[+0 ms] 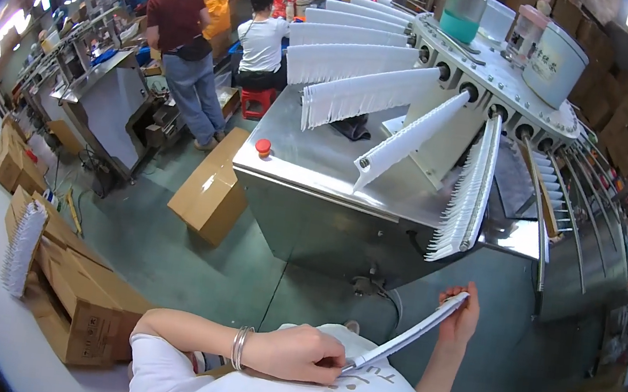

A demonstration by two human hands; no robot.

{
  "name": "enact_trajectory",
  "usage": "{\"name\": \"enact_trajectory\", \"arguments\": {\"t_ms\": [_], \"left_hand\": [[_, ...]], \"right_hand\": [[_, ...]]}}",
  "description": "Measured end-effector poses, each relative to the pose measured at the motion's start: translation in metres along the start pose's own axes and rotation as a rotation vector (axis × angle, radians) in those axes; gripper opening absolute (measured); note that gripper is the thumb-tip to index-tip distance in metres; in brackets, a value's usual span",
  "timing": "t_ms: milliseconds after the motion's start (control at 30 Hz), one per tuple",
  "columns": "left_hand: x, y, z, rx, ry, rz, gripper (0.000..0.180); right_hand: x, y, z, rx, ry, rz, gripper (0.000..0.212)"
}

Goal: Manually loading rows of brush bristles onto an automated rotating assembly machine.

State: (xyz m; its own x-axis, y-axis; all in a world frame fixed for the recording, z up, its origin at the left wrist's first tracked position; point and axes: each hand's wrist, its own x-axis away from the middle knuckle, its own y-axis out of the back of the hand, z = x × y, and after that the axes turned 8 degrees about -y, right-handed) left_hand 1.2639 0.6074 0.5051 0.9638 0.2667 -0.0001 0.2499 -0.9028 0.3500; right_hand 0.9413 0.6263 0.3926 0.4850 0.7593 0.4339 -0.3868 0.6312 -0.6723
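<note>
A long, narrow white strip (413, 332) is stretched slantwise in front of my body. My left hand (298, 353), with bracelets at its wrist, is closed in a pinch on the strip's lower left end. At its upper right end my right hand (461, 316) has its fingers curled around it. Beyond my right hand, a fringed white strip (464, 203) hangs on a rod of the round metal turntable (494, 69). Several more fringed strips, such as one pointing left (370, 89), fan out from the same rim.
Bare metal rods (587, 206) stick out from the turntable's right side. A steel cabinet (318, 228) with a red button (263, 147) stands below it. Cardboard boxes (213, 184) lie on the floor; another fringed piece (25, 248) rests on boxes at left. Two people (181, 31) are farther back.
</note>
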Motion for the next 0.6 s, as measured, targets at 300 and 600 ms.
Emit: {"name": "enact_trajectory", "arguments": {"t_ms": [300, 600], "left_hand": [[-0.019, 0.004, 0.018, -0.175, -0.192, -0.260, 0.011], [-0.064, 0.023, 0.038, -0.044, -0.140, -0.614, 0.010]], "right_hand": [[0.057, 0.018, 0.053, 0.064, 0.446, -0.068, 0.026], [0.098, 0.016, 0.079, 0.213, 0.865, -0.153, 0.024]]}}
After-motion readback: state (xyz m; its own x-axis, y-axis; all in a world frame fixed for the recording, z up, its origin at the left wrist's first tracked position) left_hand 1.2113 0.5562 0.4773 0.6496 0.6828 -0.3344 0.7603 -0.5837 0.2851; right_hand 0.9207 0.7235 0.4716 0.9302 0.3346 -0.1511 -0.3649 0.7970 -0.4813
